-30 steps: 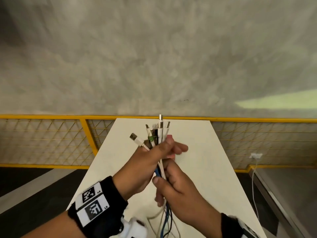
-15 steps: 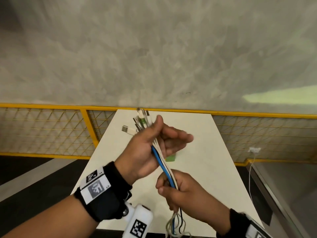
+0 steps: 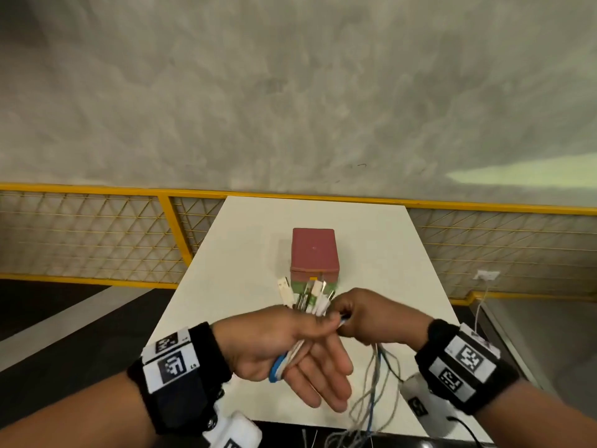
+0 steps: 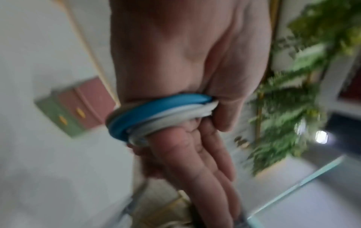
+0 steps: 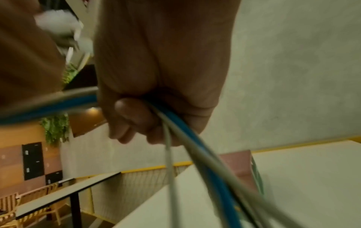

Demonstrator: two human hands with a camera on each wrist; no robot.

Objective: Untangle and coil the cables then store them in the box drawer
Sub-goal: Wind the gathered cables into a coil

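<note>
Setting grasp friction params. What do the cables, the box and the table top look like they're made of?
Cables: smooth plastic or rubber jackets, blue and white; they bend softly around the left hand. Plug ends look like white plastic with metal tips.
Box: matte pink top, green front, probably card or painted wood; cannot tell which.
Table top: matte off-white, smooth, likely laminate.

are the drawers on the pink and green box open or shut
Shut, as far as visible: in the left wrist view the pink and green box shows both drawer fronts flush, yellow handles facing out. The picture is blurred.
</note>
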